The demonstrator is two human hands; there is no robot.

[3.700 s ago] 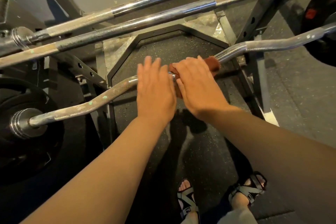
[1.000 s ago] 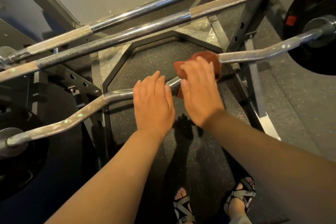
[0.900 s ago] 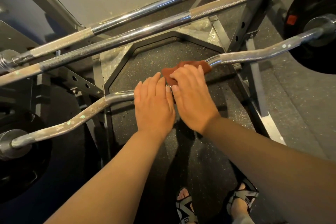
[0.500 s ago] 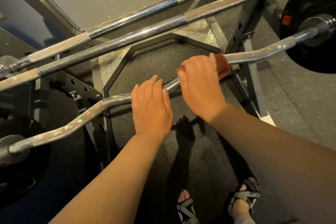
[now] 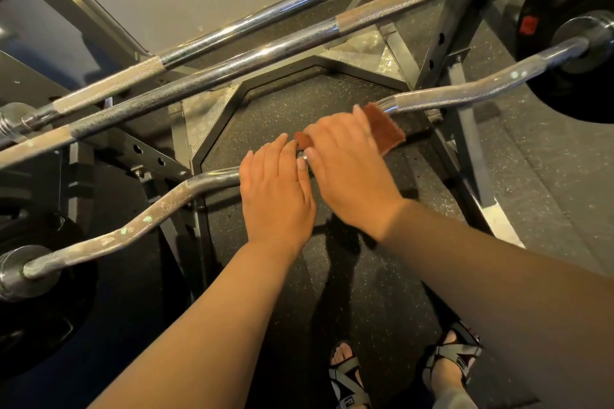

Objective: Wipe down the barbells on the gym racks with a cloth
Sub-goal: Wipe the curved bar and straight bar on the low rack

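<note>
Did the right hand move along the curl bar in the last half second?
Yes. The right hand and cloth slid left along the bar, closing the gap to the left hand, which stays by the left bend.

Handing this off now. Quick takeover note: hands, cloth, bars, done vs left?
Left hand: open, flat on the middle of the curved chrome curl bar.
Right hand: holds the reddish-brown cloth draped over that bar, just right of the left hand.
Done: cannot tell how much is wiped.
Left: pale green specks show on the curl bar's outer bends and on the two straight steel barbells racked beyond it, which no hand touches.
</note>
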